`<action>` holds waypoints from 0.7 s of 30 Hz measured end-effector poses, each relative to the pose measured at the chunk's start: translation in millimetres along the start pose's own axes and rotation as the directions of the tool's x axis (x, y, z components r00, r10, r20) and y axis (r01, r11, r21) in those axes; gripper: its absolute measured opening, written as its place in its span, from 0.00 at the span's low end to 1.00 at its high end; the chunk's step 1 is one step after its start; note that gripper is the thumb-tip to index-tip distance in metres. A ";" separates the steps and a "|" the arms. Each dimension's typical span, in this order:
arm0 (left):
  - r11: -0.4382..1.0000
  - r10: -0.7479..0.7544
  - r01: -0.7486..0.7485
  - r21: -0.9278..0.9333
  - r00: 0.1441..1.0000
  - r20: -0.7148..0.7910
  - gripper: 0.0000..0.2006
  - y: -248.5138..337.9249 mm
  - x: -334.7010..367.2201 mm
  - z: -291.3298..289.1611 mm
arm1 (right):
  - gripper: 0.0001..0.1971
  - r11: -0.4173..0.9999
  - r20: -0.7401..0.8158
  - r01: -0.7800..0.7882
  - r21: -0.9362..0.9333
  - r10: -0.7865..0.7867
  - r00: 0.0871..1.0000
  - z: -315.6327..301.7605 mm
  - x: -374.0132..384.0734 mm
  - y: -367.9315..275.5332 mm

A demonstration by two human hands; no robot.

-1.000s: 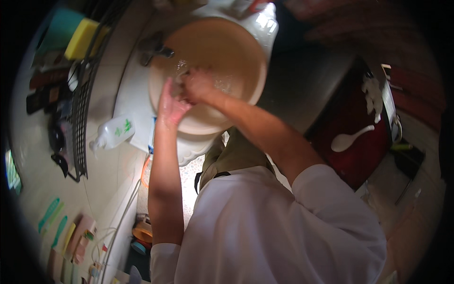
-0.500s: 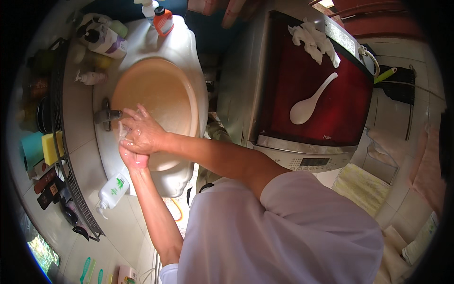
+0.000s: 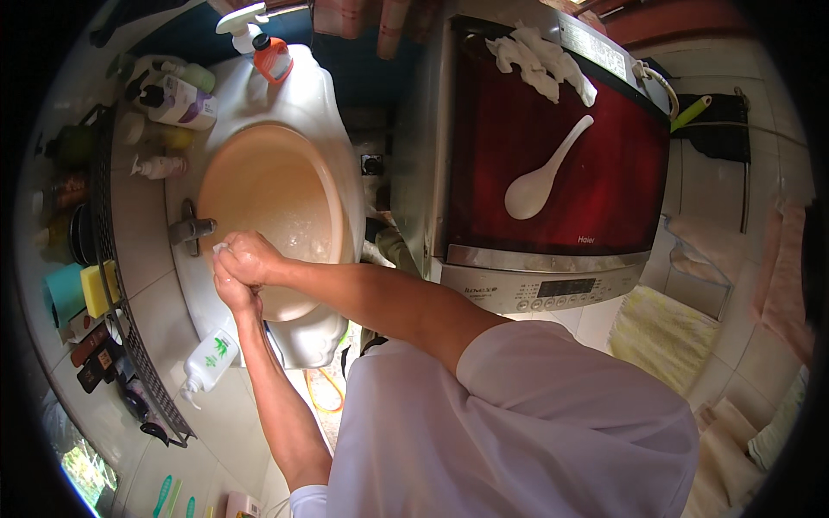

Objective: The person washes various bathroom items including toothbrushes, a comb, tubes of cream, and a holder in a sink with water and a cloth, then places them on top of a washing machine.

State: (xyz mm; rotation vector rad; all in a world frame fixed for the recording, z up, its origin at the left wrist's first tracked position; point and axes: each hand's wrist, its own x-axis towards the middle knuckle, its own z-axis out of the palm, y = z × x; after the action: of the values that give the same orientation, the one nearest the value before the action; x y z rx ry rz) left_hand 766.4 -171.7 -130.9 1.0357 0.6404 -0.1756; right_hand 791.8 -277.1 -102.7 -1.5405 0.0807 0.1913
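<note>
My hands are pressed together over the near left rim of a peach basin (image 3: 332, 203), which sits in the white sink (image 3: 315, 341) and has water in it. My right hand (image 3: 248, 258) is closed over my left hand (image 3: 231, 292), whose fingers are also curled and partly hidden. A wet bit of white cloth (image 3: 220, 248) pokes out between them; most of it is covered, so its exact kind is unclear. Just beyond the hands, a metal faucet (image 3: 192, 230) reaches over the basin edge. A white pump bottle (image 3: 210, 361) stands beside my left wrist.
On the right, a washing machine with a dark red lid (image 3: 484, 155) carries a white ladle-like spoon (image 3: 531, 192) and crumpled white cloth (image 3: 544, 65). A wire rack (image 3: 129, 328) lines the left wall. Orange bottle (image 3: 273, 60) and lotion bottle (image 3: 183, 104) stand behind the basin.
My right hand has gone from spread fingers to closed over the left. Less of the white cloth shows. The whole view has shifted slightly.
</note>
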 end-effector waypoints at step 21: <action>0.105 0.190 -0.746 0.658 0.664 0.723 0.20 -1.0 -123.6 231.4 | 0.20 0.882 0.138 -0.449 0.144 0.432 0.891 -49.7 -1.9 13.9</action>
State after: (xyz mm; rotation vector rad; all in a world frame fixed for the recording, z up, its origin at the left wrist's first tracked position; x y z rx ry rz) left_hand 761.4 -386.8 19.3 2.2758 -0.4907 -0.1954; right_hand 790.9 -326.4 -117.7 -1.3178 0.3618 0.6115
